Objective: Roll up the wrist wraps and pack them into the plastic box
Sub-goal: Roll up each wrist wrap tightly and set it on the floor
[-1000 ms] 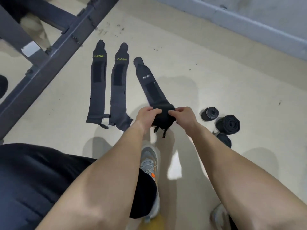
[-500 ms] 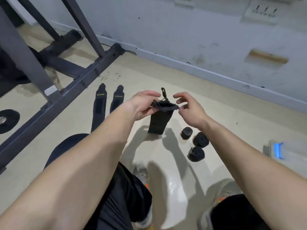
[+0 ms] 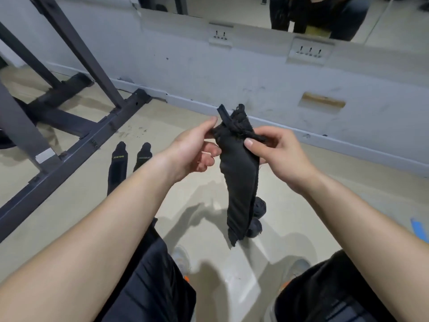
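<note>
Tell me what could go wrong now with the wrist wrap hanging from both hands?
1. The left hand and right hand only pinch the top of the wrist wrap; so small a grip may let it slip.
2. It hangs twisted, so the roll could start crooked.
3. Its free end dangles in front of the rolled wraps on the floor and might knock them.

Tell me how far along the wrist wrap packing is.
Done: at least two rolled wraps lie on the floor. In hand: left hand and right hand pinch one hanging wrap, unrolled. Left: two flat wraps by the rack, then boxing them all.
</note>
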